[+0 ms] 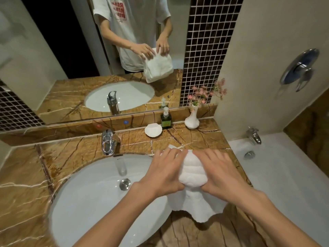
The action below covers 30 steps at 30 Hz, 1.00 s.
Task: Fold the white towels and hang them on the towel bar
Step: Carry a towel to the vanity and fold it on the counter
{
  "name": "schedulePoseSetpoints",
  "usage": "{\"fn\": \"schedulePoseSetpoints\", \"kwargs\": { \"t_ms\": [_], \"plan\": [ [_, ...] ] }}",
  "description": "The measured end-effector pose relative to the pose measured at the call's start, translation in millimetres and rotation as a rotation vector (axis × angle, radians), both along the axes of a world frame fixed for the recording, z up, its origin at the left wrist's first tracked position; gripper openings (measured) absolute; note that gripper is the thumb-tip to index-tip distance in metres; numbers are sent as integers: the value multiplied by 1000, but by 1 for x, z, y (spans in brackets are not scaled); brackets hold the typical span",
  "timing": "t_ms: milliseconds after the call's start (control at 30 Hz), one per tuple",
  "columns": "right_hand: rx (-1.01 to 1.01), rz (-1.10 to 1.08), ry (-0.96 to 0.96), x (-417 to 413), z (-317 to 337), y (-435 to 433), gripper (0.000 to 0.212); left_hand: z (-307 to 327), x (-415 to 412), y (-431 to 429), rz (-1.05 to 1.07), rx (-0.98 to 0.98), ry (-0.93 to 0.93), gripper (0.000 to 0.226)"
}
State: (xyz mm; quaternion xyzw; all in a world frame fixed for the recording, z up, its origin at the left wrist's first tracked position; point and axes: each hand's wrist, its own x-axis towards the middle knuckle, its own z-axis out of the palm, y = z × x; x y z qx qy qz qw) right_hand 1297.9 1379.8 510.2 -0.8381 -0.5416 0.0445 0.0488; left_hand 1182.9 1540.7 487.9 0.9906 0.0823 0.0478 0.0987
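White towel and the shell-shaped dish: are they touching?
Apart. The head view shows bare countertop between the shell-shaped dish and the far corner of the white towel.

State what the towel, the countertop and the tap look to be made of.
Towel: soft white terry cloth, going by its fluffy, ridged pile. Countertop: polished brown stone, probably marble, with pale and dark veins and a slight sheen; could be imitation. Tap: chrome-plated metal, mirror-bright with reflections.

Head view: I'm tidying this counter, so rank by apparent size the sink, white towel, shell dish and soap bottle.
1. sink
2. white towel, though nearest the camera
3. shell dish and soap bottle look alike; unranked
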Motion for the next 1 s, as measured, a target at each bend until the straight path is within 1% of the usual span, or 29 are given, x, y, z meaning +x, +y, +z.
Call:
{"fn": "schedulePoseSetpoints", "kwargs": {
  "t_ms": [200,367,600,667,733,867,933,1000],
  "plan": [
    [0,-12,-11,30,-1,6,97,-1,30,6,-9,23,-10,94],
    [15,-2,-33,64,4,16,93,6,67,16,-13,66,-18,93],
    [88,-7,-204,119,1,39,84,9,122,31,32,183,-90,96],
    [81,-6,-254,123,-9,40,80,-2,128,27,66,191,-81,97],
    [62,-22,-259,122,-24,37,78,-18,128,18,107,189,-59,98],
    [46,-25,-263,101,-70,18,72,-65,109,-10,137,122,-23,102],
    [46,-2,-226,86,-95,2,80,-88,93,-25,120,94,-32,100],
    [48,13,-197,71,-116,-15,88,-109,75,-39,97,83,-69,92]
  ]
}}
